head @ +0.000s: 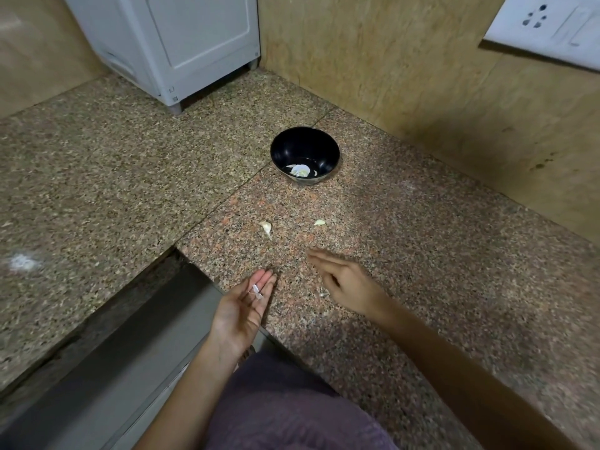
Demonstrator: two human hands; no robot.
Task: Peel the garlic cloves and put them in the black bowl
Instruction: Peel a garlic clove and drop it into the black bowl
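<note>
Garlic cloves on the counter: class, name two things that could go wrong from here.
1. Loose peel lies on the open left hand beside the edge of the counter; it could slip off.
2. The right hand, blurred, might knock the clove just ahead of it away.

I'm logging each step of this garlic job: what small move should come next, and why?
Probably the right hand reaches forward for the right clove. Neither hand holds a clove: the left hand lies palm up with only a skin scrap, while the right clove and the left clove lie on the counter, short of the bowl.
</note>
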